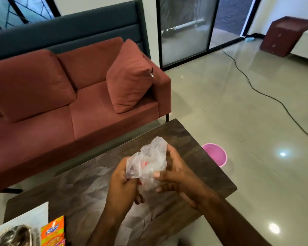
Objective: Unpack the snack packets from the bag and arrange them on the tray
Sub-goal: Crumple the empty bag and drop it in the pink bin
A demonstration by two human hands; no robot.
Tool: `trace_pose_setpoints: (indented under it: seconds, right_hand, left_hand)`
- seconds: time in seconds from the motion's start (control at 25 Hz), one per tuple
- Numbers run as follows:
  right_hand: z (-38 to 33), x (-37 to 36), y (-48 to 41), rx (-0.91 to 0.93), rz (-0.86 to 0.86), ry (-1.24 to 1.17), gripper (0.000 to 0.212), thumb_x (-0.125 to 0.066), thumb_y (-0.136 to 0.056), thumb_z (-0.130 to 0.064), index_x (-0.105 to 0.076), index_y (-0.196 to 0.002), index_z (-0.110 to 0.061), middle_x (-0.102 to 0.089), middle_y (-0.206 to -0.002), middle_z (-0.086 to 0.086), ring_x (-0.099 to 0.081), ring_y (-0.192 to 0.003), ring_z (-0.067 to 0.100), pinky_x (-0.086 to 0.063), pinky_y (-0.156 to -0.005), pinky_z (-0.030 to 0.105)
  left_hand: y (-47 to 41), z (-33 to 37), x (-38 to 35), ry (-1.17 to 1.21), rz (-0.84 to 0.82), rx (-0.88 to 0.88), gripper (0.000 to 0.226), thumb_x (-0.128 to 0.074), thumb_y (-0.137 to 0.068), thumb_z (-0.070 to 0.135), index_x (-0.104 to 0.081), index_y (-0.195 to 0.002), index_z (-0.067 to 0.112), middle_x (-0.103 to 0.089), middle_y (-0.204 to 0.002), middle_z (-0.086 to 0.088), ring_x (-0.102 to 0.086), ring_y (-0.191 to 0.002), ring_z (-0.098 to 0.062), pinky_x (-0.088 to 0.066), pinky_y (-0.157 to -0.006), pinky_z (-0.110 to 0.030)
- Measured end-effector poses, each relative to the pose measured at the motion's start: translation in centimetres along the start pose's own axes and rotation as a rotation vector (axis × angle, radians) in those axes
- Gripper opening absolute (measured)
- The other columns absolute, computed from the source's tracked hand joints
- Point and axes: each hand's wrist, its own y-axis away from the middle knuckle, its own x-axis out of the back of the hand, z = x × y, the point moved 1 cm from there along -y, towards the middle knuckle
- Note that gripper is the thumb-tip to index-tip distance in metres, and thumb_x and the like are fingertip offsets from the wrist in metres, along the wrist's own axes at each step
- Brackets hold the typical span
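Pinched at lower edge in left hand [122, 181], cradled opposite by right hand [176, 176], thumb on film: crumpled clear plastic bag [149, 155], above wooden table [185, 137]. Probably feather-light, limp, slippery; best taken at mouth edge. Orange snack packet [52, 231] next to steel tray [11, 235], lower left.

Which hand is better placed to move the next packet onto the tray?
Left, probably: the left hand grips the bag beside the red item inside, and the tray sits farther left.
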Motion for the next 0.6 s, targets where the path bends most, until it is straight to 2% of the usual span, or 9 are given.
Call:
trace_pose_setpoints:
  seconds: [0.04, 0.12, 0.2, 0.24, 0.32, 0.4, 0.48, 0.6]
  right_hand:
    - [-0.4, 0.6, 0.0, 0.015, 0.013, 0.063, 0.090, -0.086, -0.074, -0.026, -0.036, -0.141, -0.059, -0.065, -0.130, -0.021, -0.069, -0.118, 0.014, -0.063, -0.079, 0.043]
    - [-0.6, 1.3, -0.2, 0.061, 0.057, 0.079, 0.100, -0.090, -0.071, -0.026, -0.031, -0.143, -0.062, -0.059, -0.139, -0.017, -0.066, -0.123, 0.014, -0.062, -0.085, 0.043]
    - [-0.6, 1.3, -0.7, 0.161, 0.112, 0.101, 0.100, -0.090, -0.072, -0.022, -0.034, -0.144, -0.062, -0.056, -0.142, -0.019, -0.063, -0.126, 0.009, -0.061, -0.091, 0.038]
    - [-0.5, 1.0, -1.1, 0.219, 0.168, 0.144, 0.090, -0.089, -0.075, -0.019, -0.042, -0.138, -0.063, -0.060, -0.135, -0.025, -0.063, -0.123, 0.003, -0.061, -0.088, 0.030]
    - [-0.6, 0.3, -1.4, 0.282, 0.329, 0.310, 0.064, -0.086, -0.079, -0.017, -0.060, -0.108, -0.068, -0.069, -0.108, -0.036, -0.065, -0.106, -0.013, -0.056, -0.072, 0.010]
    - [-0.4, -1.1, -2.5, 0.291, 0.520, 0.465, 0.038, -0.082, -0.083, -0.014, -0.071, -0.089, -0.050, -0.072, -0.086, -0.032, -0.067, -0.089, -0.016, -0.048, -0.065, -0.001]
    - [-0.2, -2.1, -3.3, 0.282, 0.635, 0.550, 0.023, -0.078, -0.087, -0.014, -0.071, -0.091, -0.034, -0.070, -0.092, -0.022, -0.068, -0.078, -0.009, -0.046, -0.067, -0.004]
    - [-0.1, -4.1, -3.8, 0.305, 0.697, 0.610, 0.029, -0.077, -0.088, -0.011, -0.063, -0.091, -0.036, -0.064, -0.094, -0.024, -0.062, -0.087, -0.023, -0.043, -0.068, -0.005]
  left_hand:
    - [-0.6, 0.3, -0.5, 0.013, -0.050, -0.003, 0.024, -0.062, -0.093, 0.015, -0.067, -0.113, 0.027, -0.075, -0.082, -0.014, -0.065, -0.047, -0.030, -0.055, -0.042, -0.046]
    - [-1.6, 0.6, -0.9, 0.035, -0.151, -0.016, 0.027, -0.065, -0.088, 0.014, -0.070, -0.112, 0.025, -0.077, -0.096, -0.011, -0.075, -0.073, -0.030, -0.063, -0.058, -0.045]
    - [-2.5, 0.4, -0.7, 0.041, -0.220, -0.018, 0.026, -0.067, -0.088, 0.016, -0.071, -0.112, 0.024, -0.077, -0.104, -0.008, -0.076, -0.091, -0.027, -0.063, -0.071, -0.039]
    - [-3.0, 0.3, -0.4, 0.048, -0.231, -0.011, 0.027, -0.066, -0.088, 0.014, -0.070, -0.113, 0.024, -0.077, -0.105, -0.007, -0.076, -0.093, -0.028, -0.063, -0.071, -0.039]
    - [-3.6, -0.1, -0.2, 0.074, -0.207, 0.008, 0.030, -0.064, -0.091, 0.009, -0.067, -0.116, 0.025, -0.075, -0.106, -0.009, -0.076, -0.091, -0.032, -0.063, -0.063, -0.043]
    - [-4.1, -0.3, 0.8, 0.098, -0.225, 0.024, 0.033, -0.063, -0.093, 0.014, -0.061, -0.121, 0.031, -0.073, -0.109, -0.011, -0.076, -0.086, -0.034, -0.062, -0.057, -0.043]
    - [-4.5, -0.5, 1.8, 0.122, -0.312, 0.075, 0.044, -0.066, -0.091, 0.024, -0.053, -0.130, 0.040, -0.069, -0.117, -0.010, -0.076, -0.089, -0.033, -0.062, -0.060, -0.040]
    - [-4.6, -0.7, 3.4, 0.172, -0.482, 0.119, 0.068, -0.071, -0.090, 0.039, -0.035, -0.146, 0.052, -0.062, -0.135, 0.001, -0.073, -0.104, -0.032, -0.062, -0.067, -0.041]
